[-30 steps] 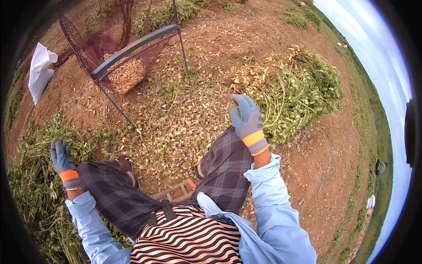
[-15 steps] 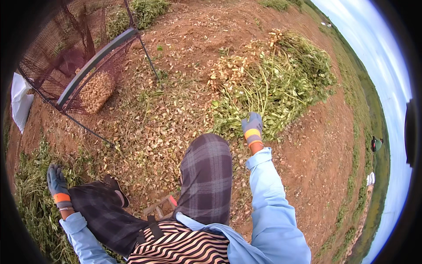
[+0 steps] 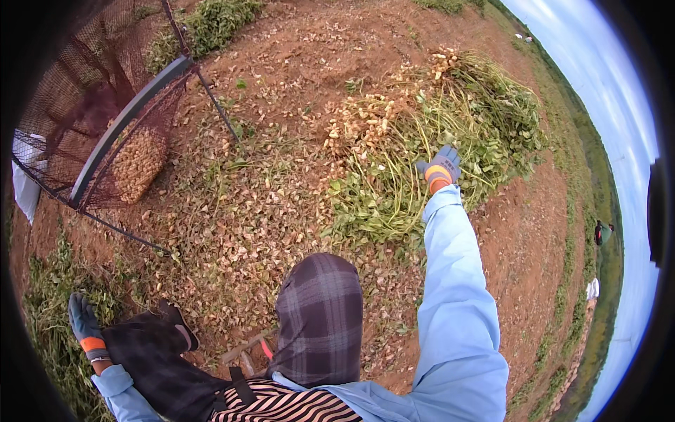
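Observation:
My right hand (image 3: 443,169), in a grey glove with an orange and yellow cuff, reaches out over a heap of pulled peanut plants (image 3: 485,116). Its fingers are stretched and the thumb stands apart; it is open on the green stems, gripping none that I can see. Peanut pods (image 3: 362,123) cluster at the root ends on the heap's left side. My left hand (image 3: 86,323), gloved likewise, is open beside my left knee, close to stripped green plants (image 3: 53,295), and holds nothing visible.
At the upper left a dark mesh net on a frame with a curved grey bar (image 3: 130,130) stands over picked peanuts (image 3: 138,163). A white sack (image 3: 27,186) lies behind it. Dry leaves (image 3: 260,218) litter the reddish soil. A low wooden seat (image 3: 246,352) shows between my legs.
My right hand has moved forward and right, from the near edge of the plant heap to over its stems. My left hand stays beside the knee. The view has shifted slightly.

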`<state>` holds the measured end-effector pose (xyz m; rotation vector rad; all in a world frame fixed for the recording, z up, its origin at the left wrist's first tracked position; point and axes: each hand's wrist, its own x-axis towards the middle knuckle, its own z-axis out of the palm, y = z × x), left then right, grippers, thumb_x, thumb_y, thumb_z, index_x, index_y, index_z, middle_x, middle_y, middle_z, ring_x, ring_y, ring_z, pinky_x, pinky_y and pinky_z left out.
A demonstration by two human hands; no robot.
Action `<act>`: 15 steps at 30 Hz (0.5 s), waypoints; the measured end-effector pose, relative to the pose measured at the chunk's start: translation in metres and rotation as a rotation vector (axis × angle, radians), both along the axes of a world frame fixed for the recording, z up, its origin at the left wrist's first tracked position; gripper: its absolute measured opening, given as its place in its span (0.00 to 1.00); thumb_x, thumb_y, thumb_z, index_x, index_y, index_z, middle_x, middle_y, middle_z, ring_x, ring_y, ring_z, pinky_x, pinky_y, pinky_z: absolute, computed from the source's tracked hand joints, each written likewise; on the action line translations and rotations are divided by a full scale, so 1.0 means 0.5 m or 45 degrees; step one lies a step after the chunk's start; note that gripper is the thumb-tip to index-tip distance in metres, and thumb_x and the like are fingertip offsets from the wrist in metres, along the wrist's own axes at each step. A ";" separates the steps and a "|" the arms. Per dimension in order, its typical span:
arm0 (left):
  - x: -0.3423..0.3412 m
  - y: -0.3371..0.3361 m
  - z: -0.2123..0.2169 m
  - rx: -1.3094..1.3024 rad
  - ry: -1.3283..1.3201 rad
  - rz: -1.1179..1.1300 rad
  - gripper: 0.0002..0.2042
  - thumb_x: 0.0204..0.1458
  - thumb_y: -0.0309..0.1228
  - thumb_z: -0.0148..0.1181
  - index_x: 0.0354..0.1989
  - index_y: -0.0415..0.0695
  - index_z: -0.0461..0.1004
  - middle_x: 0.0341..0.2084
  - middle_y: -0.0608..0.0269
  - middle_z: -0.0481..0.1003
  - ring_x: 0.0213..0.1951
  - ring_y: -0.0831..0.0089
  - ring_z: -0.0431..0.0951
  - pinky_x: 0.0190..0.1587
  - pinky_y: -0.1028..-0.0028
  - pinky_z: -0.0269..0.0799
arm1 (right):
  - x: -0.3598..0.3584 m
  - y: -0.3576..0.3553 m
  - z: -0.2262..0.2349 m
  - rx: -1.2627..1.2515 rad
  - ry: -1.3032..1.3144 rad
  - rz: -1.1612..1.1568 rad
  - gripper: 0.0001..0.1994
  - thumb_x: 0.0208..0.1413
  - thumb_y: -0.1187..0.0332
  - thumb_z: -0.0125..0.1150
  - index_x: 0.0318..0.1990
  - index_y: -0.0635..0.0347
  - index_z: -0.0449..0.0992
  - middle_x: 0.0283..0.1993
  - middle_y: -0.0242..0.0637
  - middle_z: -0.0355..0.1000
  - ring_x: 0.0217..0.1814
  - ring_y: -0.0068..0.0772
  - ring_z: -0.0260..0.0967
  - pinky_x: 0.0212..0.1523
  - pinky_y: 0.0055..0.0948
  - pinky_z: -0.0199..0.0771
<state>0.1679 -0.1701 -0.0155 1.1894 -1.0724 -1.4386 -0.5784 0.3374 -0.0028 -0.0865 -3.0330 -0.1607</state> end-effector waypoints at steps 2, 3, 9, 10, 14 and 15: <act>0.002 -0.003 -0.005 0.041 0.017 0.073 0.18 0.54 0.35 0.48 0.53 0.46 0.63 0.48 0.65 0.67 0.46 0.79 0.68 0.45 0.83 0.63 | -0.028 0.012 -0.014 0.178 -0.060 0.059 0.47 0.32 0.49 0.66 0.60 0.54 0.48 0.62 0.40 0.48 0.63 0.39 0.46 0.56 0.44 0.54; 0.010 -0.008 -0.008 0.024 -0.019 0.050 0.18 0.54 0.35 0.48 0.53 0.46 0.63 0.48 0.65 0.67 0.46 0.79 0.68 0.46 0.82 0.63 | -0.031 0.013 -0.020 0.267 -0.109 0.120 0.46 0.32 0.50 0.66 0.60 0.53 0.49 0.62 0.39 0.48 0.64 0.39 0.46 0.56 0.43 0.54; 0.025 -0.034 -0.019 -0.036 -0.203 0.007 0.17 0.55 0.35 0.47 0.53 0.45 0.63 0.48 0.65 0.67 0.47 0.78 0.67 0.46 0.82 0.63 | -0.112 0.014 -0.091 0.607 -0.103 0.233 0.40 0.32 0.48 0.66 0.53 0.58 0.58 0.52 0.39 0.60 0.56 0.36 0.57 0.51 0.40 0.58; 0.034 -0.038 -0.021 -0.048 -0.225 0.001 0.17 0.55 0.35 0.47 0.53 0.45 0.63 0.48 0.65 0.67 0.47 0.78 0.67 0.46 0.82 0.63 | -0.120 0.006 -0.098 0.601 -0.093 0.235 0.40 0.31 0.47 0.67 0.52 0.58 0.59 0.52 0.39 0.60 0.55 0.36 0.58 0.51 0.40 0.58; 0.018 -0.027 -0.014 -0.031 -0.195 -0.004 0.18 0.55 0.34 0.45 0.54 0.44 0.61 0.49 0.64 0.66 0.47 0.77 0.68 0.47 0.81 0.63 | -0.121 0.002 -0.117 0.547 -0.039 0.246 0.36 0.35 0.53 0.67 0.52 0.58 0.59 0.50 0.42 0.62 0.53 0.39 0.59 0.51 0.40 0.58; 0.017 -0.027 -0.011 -0.020 -0.211 -0.003 0.18 0.56 0.35 0.45 0.54 0.44 0.61 0.49 0.63 0.66 0.47 0.77 0.68 0.47 0.81 0.63 | -0.126 0.003 -0.126 0.545 -0.036 0.257 0.34 0.37 0.55 0.65 0.52 0.58 0.60 0.50 0.42 0.62 0.53 0.39 0.60 0.50 0.39 0.59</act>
